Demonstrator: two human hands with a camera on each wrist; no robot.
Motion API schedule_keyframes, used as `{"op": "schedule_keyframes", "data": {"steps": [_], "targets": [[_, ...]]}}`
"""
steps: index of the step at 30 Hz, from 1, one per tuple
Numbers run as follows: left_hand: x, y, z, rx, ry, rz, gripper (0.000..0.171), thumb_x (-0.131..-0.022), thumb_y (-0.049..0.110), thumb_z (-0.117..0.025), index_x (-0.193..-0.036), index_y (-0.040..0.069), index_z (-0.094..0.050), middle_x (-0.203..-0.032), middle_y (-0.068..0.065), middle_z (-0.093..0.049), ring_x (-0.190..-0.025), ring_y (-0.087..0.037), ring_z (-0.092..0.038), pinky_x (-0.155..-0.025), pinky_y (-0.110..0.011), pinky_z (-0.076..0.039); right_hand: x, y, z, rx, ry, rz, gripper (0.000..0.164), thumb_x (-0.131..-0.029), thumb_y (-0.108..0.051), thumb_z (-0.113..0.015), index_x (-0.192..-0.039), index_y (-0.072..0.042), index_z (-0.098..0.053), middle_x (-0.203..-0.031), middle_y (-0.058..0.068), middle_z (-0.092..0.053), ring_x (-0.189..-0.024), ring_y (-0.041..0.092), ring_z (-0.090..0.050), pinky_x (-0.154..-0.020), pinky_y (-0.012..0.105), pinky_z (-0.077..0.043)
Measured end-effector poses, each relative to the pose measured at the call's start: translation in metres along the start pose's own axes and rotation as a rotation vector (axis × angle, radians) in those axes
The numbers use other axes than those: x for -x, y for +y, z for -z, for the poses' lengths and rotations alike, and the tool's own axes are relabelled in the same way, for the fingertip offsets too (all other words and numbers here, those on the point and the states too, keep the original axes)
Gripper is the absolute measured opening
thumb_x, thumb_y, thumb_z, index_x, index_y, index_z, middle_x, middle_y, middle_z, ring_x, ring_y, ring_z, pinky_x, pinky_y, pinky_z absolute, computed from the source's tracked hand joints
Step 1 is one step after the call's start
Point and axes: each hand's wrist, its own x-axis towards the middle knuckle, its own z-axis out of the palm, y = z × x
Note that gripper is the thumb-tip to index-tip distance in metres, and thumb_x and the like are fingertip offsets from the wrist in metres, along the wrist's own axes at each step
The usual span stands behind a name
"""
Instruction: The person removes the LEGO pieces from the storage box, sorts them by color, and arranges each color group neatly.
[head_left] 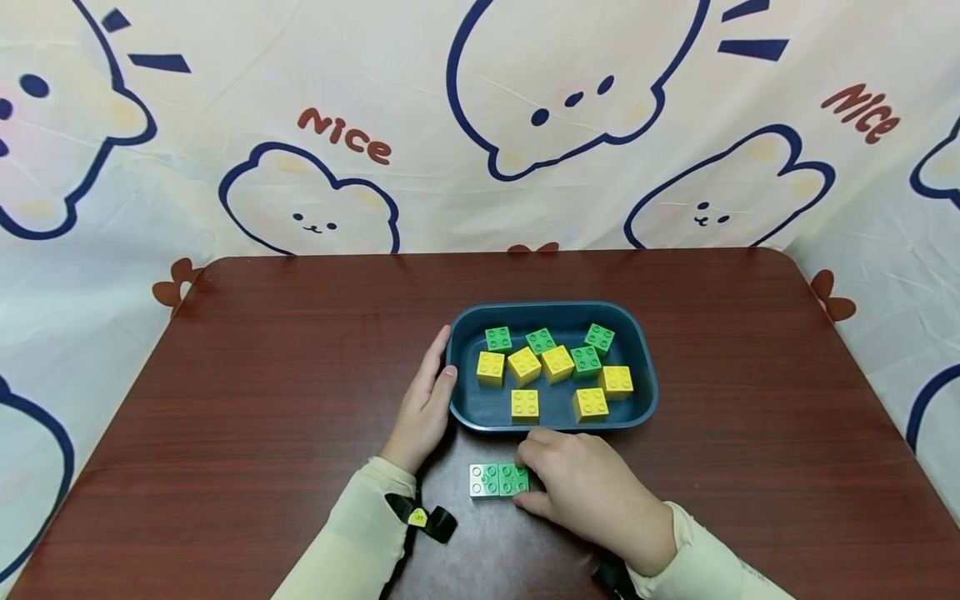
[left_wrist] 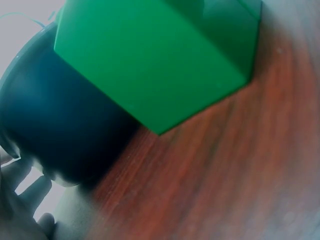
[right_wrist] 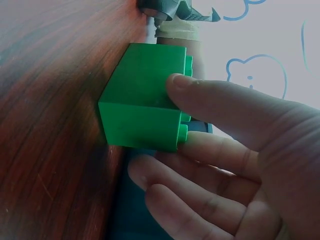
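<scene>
Two green building blocks lie side by side on the table in front of the tray, the left block paled by glare. At the right block, my right hand pinches with thumb and forefinger at its right end. In the right wrist view the thumb presses one side of a green block, its studs turned towards the palm. My left hand, fingers straight, rests along the left end of the dark blue tray. A green block looms large in the left wrist view.
Inside the tray are several yellow blocks and several green blocks, loose and spread about. The brown table has its far edge against a printed cloth.
</scene>
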Motion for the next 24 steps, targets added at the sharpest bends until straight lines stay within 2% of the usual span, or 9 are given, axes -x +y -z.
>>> {"op": "schedule_keyframes", "data": {"steps": [8,14,24], "targets": [[0.0001,0.0007,-0.0002,-0.009,-0.001,0.004,0.05,-0.102,0.021,-0.036,-0.149,0.021,-0.021,-0.15,0.015,-0.023,-0.137,-0.005,-0.018,-0.112,-0.039,-0.017,0.0004,-0.0002,0.0001,-0.003,0.007,0.003,0.025,-0.072,-0.038,-0.078,-0.078,-0.022,-0.061,-0.074,-0.013,-0.05,-0.059,0.0,-0.046,-0.052,0.022,-0.043],[0.0,0.001,-0.0001,-0.006,-0.003,0.001,0.05,-0.102,0.019,-0.035,-0.149,0.022,-0.021,-0.151,0.013,-0.023,-0.138,-0.005,-0.018,-0.112,-0.041,-0.017,0.0003,-0.0002,0.0003,0.0,0.007,0.005,0.025,-0.072,-0.039,-0.078,-0.078,-0.022,-0.061,-0.073,-0.013,-0.05,-0.059,0.0,-0.046,-0.052,0.022,-0.043],[0.0005,0.0003,0.0004,-0.005,-0.005,0.012,0.05,-0.102,0.02,-0.036,-0.147,0.034,-0.021,-0.152,0.008,-0.022,-0.137,-0.005,-0.018,-0.112,-0.041,-0.017,0.0008,-0.0003,0.0015,-0.006,0.0,-0.003,0.027,-0.07,-0.041,-0.078,-0.081,-0.022,-0.063,-0.075,-0.013,-0.051,-0.06,-0.001,-0.046,-0.053,0.022,-0.044]]}}
